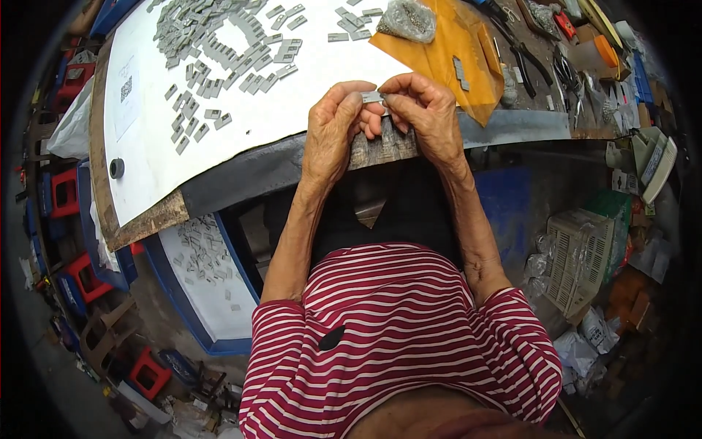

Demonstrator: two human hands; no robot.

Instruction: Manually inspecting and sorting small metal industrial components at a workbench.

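Between both hands, just over the table's near edge, I hold a small flat grey rectangular piece (371, 96). My left hand (338, 124) pinches one end of it between thumb and forefinger. At the other end, the fingertips of my right hand (425, 113) close on it; whether they also hold something tiny is hidden. Many like grey pieces (203, 44) lie heaped and scattered on the white sheet (157, 172) to the far left. A clear bag of small metal parts (406, 20) rests on a yellow envelope (468, 47) beyond my right hand.
Pliers (523, 55) and other tools crowd the table's right side. A small dark ring (116, 168) sits near the left corner. Below, a blue-rimmed tray (219, 345) holds more small grey pieces. A beige plastic crate (578, 256) stands low on the right.
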